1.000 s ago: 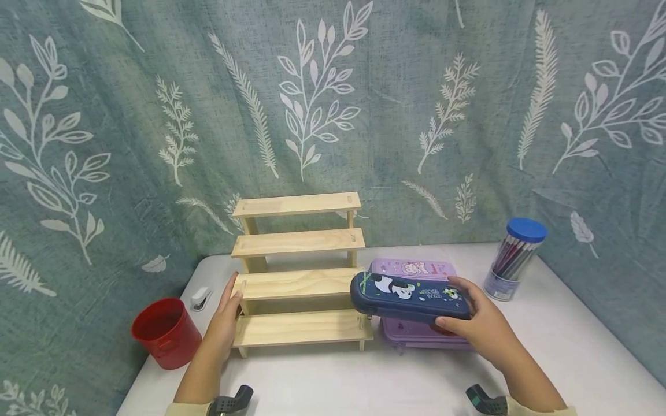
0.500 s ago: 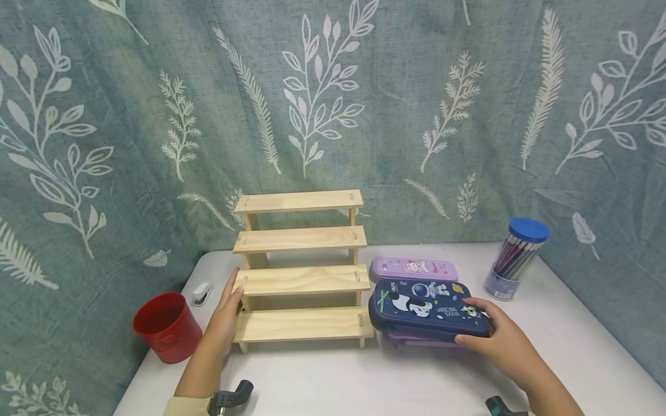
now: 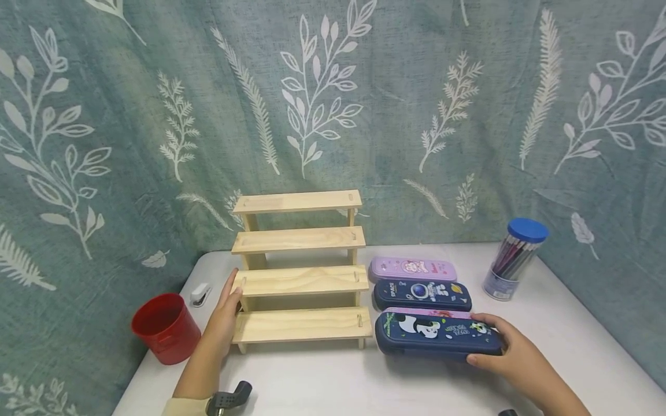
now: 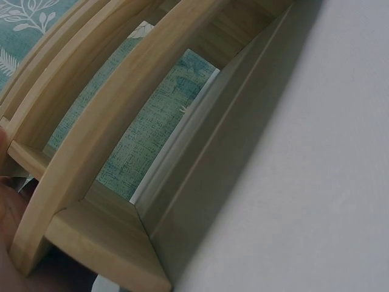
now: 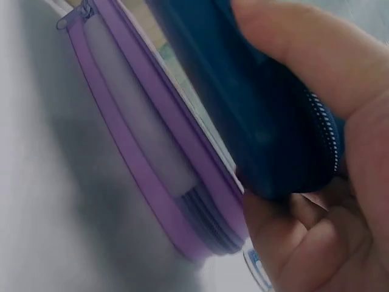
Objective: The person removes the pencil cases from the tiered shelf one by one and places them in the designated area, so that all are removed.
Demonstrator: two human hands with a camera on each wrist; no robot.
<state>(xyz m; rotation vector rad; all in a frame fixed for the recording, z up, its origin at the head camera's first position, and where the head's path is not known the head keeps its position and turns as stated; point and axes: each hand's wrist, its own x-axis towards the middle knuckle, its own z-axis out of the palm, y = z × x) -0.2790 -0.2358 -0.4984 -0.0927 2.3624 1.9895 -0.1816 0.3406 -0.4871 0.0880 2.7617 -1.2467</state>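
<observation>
- The white table (image 3: 322, 381) lies under both your hands, with the leaf-printed curtain (image 3: 364, 104) hanging behind it.
- The wooden step shelf (image 3: 299, 271) stands just right of your left hand (image 3: 225, 320); your fingers lie straight and together, flat against the shelf's left end at its two lower steps. The left wrist view shows the shelf's underside close up, with a bit of your hand at the frame's edge.
- The panda pencil case (image 3: 437, 338), dark blue, is in your right hand (image 3: 512, 358): your thumb lies on its top at the right end and your fingers curl beneath it, so you grip it. It stretches leftward from that hand, toward the shelf's lowest step.
- In the right wrist view the panda case sits directly above a purple zipped case (image 5: 152, 152), which lies on the table under it; a pink edge of that case shows just behind the panda case in the head view.
- Beyond your right hand, the space pencil case (image 3: 422, 293) lies flat, and the lilac pencil case (image 3: 412, 269) lies just behind that one.
- The red cup (image 3: 165, 328) stands to the left of your left hand, near it.
- The pencil tub with a blue lid (image 3: 515, 259) stands well beyond your right hand, slightly to its right.
- The small white stapler (image 3: 200, 294) lies just beyond your left hand, to its left.
</observation>
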